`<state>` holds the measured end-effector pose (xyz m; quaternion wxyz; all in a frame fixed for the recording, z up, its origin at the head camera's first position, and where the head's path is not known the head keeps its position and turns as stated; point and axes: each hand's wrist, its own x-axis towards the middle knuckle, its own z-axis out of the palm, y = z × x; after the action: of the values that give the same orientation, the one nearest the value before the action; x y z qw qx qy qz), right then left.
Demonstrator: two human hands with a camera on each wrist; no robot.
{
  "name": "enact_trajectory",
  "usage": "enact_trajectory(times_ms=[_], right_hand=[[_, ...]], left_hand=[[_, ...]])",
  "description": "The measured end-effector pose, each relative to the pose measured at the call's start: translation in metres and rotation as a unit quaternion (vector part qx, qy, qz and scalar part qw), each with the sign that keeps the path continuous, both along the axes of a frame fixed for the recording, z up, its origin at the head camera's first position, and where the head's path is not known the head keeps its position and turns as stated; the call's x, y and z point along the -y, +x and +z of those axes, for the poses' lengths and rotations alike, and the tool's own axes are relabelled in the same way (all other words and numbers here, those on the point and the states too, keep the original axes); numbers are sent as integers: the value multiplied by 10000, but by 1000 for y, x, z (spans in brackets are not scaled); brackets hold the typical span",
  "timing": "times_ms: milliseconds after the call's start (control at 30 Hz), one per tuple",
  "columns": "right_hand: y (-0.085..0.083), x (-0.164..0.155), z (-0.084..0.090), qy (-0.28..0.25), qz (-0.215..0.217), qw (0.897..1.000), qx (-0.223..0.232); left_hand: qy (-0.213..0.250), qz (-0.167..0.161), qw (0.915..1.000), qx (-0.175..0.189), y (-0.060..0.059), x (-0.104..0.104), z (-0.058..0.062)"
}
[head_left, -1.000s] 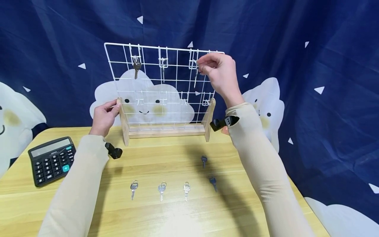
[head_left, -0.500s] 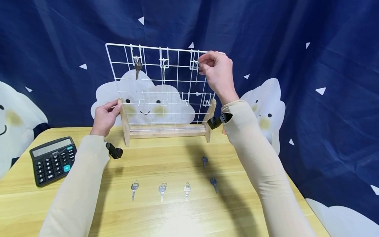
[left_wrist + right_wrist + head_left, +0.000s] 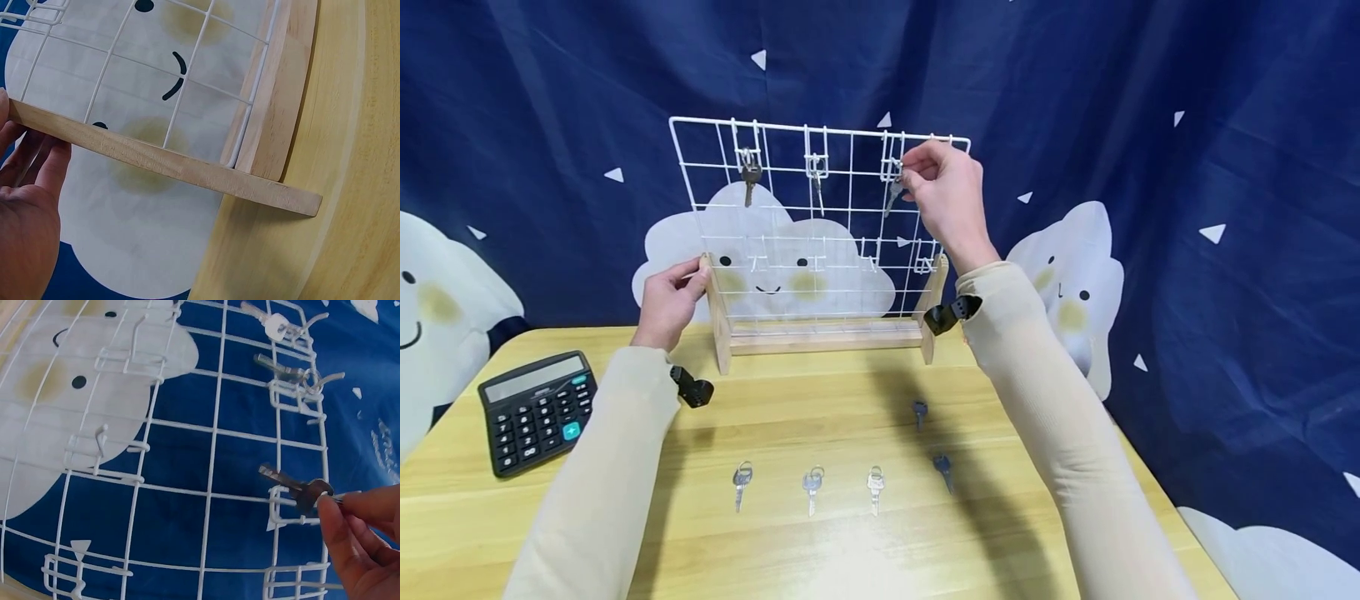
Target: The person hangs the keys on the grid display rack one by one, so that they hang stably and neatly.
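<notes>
Key at wire grid rack, 1 o'clock hook.
Right hand [image 3: 946,193] pinches key [image 3: 294,485]; left hand [image 3: 666,302] grips the rack's wooden post [image 3: 156,164].

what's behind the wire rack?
Behind the wire rack hangs a navy curtain with a smiling white cloud printed on it, seen through the grid. The right hand covers the stretch behind the rack's top right corner.

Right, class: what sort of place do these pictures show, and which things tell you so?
Probably a staged tabletop set, not a real home or office: a wooden table stands before a blue cloud-print backdrop, with a calculator, spare keys and a wire key rack the hands work at.
</notes>
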<state>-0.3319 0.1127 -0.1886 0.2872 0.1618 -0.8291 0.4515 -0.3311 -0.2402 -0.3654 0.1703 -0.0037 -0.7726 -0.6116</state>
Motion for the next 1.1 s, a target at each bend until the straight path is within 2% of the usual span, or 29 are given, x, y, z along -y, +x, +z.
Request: enact_trajectory(times_ms=[167,267,433,600,800,967,1100], right_hand=[[8,-6,-6,211,-431,9988,41],[13,-11,-14,401,-485,9980,-40],[24,-18,-28,689,-9,9975,-129],[35,-22,-43,976,609,9933,90],[51,-27,-62,1236,1028,9850,634],[60,-36,-81,1477,1265,9724,1291],[64,-46,-98,1620,1385,9632,1638]], left_hand=[[84,-78,9999,-36,-1,-3,-3],[47,-67,10000,-23,-1,-3,-4],[49,-98,9999,-20,0,-2,-4],[44,-92,9999,19,0,1,-2],[237,-204,9995,86,-1,2,-1],[342,-247,9989,199,-4,4,-1],[389,-252,9986,240,-3,3,-2]])
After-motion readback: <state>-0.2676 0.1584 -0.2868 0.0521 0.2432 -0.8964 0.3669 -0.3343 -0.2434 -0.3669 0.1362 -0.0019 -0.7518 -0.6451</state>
